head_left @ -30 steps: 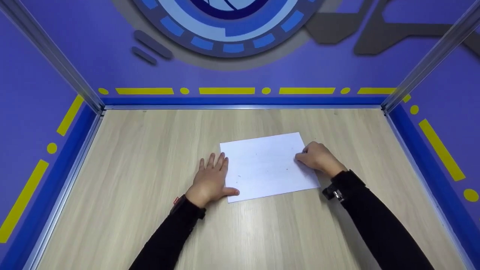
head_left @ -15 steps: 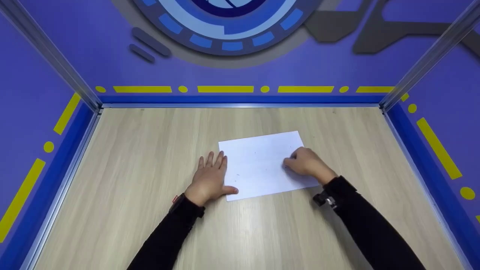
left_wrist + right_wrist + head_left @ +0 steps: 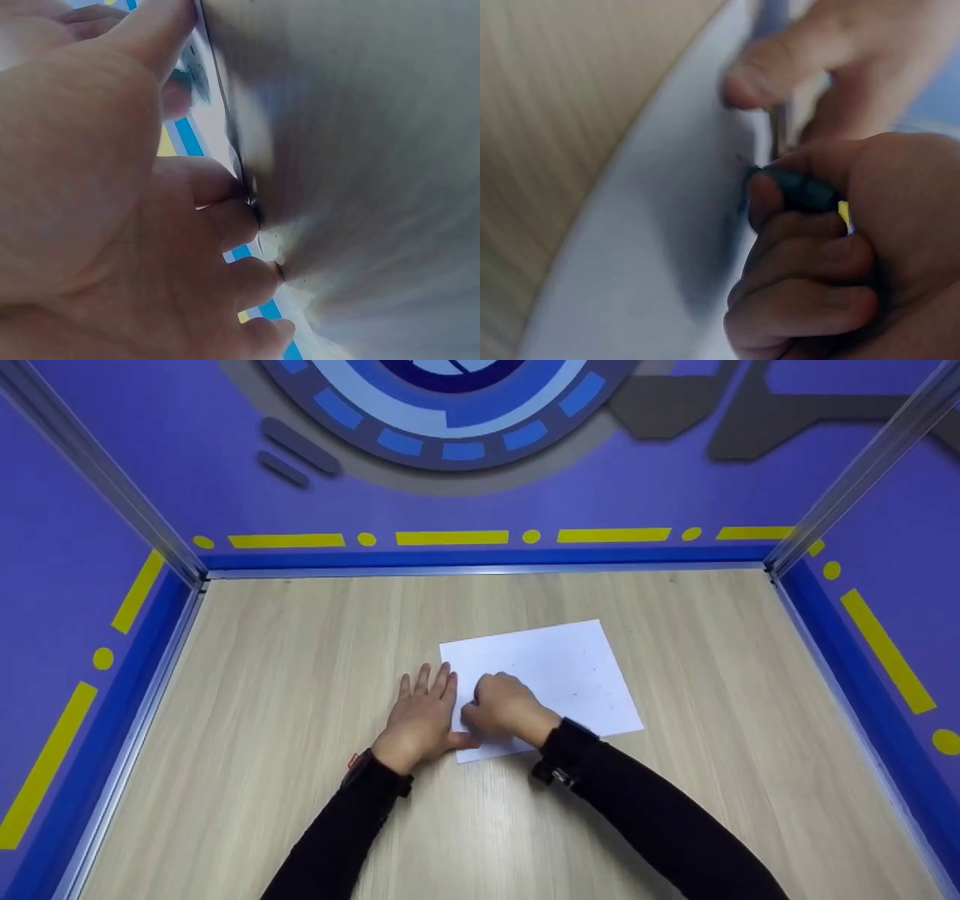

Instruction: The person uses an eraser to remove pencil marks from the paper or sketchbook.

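Observation:
A sheet of white paper [image 3: 559, 667] lies slightly turned on the wooden table, with small dark specks on it. My left hand [image 3: 422, 721] rests at its left side, fingers straight and spread, the thumb lying on the paper's lower left corner. Close beside that thumb, my right hand [image 3: 504, 706] is over the left part of the sheet. Its curled fingers grip a small dark green object [image 3: 806, 190], mostly covered by the fingers; its kind is unclear. The object's end is at the paper, near dark specks. The head view hides it behind the hand.
The pale wooden tabletop [image 3: 300, 660] surrounds the sheet. Purple and blue panels with yellow markings, such as the back wall [image 3: 465, 510], stand on three sides, with metal rails along their bottom edges. A black band [image 3: 574, 739] with a small device sits on the right wrist.
My right hand has swept leftward across the paper, from its right edge to beside the left thumb. The left hand and the sheet stay in place. More specks show on the right part.

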Demonstrator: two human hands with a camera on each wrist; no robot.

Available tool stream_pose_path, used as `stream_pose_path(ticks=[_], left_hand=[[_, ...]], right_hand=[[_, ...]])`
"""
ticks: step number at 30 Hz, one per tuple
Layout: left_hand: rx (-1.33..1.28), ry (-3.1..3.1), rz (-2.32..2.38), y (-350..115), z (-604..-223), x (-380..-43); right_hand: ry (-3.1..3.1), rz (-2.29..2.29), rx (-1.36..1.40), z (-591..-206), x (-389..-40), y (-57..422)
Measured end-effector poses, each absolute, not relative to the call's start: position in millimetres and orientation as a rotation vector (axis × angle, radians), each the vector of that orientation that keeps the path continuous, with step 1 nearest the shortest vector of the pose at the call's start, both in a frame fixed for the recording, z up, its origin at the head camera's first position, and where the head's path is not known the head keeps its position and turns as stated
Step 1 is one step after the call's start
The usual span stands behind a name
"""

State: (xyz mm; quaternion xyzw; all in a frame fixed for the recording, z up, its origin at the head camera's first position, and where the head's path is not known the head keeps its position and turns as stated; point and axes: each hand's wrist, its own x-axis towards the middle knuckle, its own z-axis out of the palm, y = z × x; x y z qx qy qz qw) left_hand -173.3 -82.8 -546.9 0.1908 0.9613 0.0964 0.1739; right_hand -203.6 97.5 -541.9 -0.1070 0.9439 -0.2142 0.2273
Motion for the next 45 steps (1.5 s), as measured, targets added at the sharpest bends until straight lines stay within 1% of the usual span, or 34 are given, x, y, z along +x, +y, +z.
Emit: stream_pose_path(ticks=[3,5,11,16,18,21,28,32,36,40,45], left_hand=[[0.545,2.726,0.278,-83,-546,-173],[0.541,2.720,0.269,-83,-546,-174],[0.518,2.696,0.264,-83,-547,-174],[0.521,2.692,0.298,-84,-548,-173],[0.517,2.693,0.310,-85,-549,-172],[0.503,2.699,0.301,-86,-549,-171],[0.522,2.707,0.284,-82,-549,-173],[0.524,2.708,0.277,-81,-548,-173],[0.521,2.708,0.263,-81,-547,-173],[0.523,2.711,0.254,-82,-547,-173],[0.539,2.728,0.244,-85,-548,-173]], right_hand=[[2.621,-0.567,-0.253,-545,-205,105],[2.632,-0.584,-0.217,-545,-208,122],[2.630,-0.706,-0.124,-545,-212,208],[2.603,-0.757,0.079,-545,-213,270],[2.589,-0.755,0.146,-545,-213,283],[2.601,-0.730,0.126,-546,-214,291],[2.648,-0.636,0.064,-540,-212,288],[2.657,-0.623,0.006,-535,-213,274],[2.657,-0.671,-0.071,-526,-221,240],[2.673,-0.689,-0.146,-520,-236,195],[2.755,-0.608,-0.243,-524,-252,136]])
